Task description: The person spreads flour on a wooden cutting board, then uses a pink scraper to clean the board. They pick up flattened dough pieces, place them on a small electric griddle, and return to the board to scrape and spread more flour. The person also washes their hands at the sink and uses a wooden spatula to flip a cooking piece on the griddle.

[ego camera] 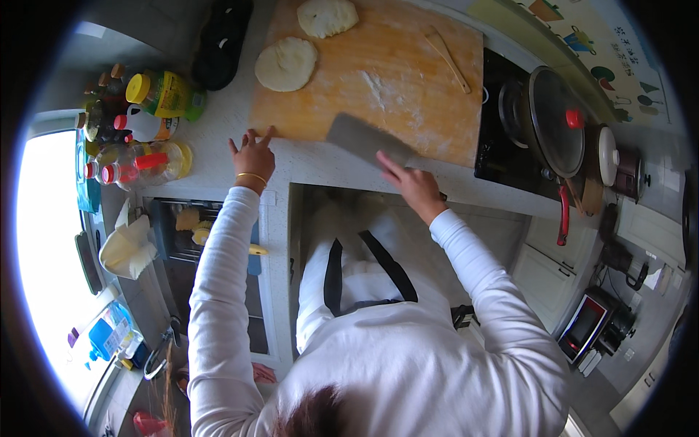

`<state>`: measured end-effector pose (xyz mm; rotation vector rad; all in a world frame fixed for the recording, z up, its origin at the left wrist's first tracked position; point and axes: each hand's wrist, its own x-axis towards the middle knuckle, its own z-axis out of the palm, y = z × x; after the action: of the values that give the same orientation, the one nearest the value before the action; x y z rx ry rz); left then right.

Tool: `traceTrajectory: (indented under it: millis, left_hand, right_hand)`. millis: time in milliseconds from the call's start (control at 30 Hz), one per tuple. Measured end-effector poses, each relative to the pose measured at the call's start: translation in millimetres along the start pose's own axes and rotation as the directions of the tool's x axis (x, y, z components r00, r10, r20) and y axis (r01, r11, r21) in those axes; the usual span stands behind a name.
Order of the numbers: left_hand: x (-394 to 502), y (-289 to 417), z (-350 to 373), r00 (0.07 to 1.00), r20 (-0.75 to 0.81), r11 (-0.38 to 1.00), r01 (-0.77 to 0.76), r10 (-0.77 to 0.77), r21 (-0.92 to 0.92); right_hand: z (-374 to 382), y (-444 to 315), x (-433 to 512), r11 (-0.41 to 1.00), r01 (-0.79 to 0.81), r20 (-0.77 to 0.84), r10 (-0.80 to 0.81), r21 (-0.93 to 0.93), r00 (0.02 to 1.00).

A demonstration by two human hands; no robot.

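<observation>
My right hand (416, 188) grips a broad-bladed cleaver (365, 137) by its handle, and the blade looks blurred. The blade lies over the front edge of a wooden board (333, 76). My left hand (254, 163), fingers spread, rests at the board's front left corner and holds nothing. On the left of the board is a flattened round of pale dough (285, 64). A second dough round (327, 17) lies behind it. White flour (377, 90) is smeared across the middle, and a thin wooden utensil (449, 60) lies towards the right.
Oil and sauce bottles (147, 161) crowd the counter on the left. Behind them sits a black tray-like object (223, 46). To the right, a glass-lidded pan (556, 123) stands on the black cooktop (494, 147). A sink (180, 257) is at the lower left.
</observation>
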<state>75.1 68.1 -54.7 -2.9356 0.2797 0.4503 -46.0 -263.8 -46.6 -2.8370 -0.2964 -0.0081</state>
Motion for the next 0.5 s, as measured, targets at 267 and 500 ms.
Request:
traceTrajectory:
  millis: [267,500]
  left_hand:
    - [-4,5,-7,0.996,0.058,0.995,0.076,-0.073,-0.058]
    - [-4,8,-5,0.993,0.046,0.99,0.112,-0.109,-0.084]
  right_hand:
    - [-7,23,-5,0.99,-0.124,-0.044,0.121,-0.069,0.992]
    - [-5,19,-1,0.989,0.142,0.115,-0.147,0.052,0.982]
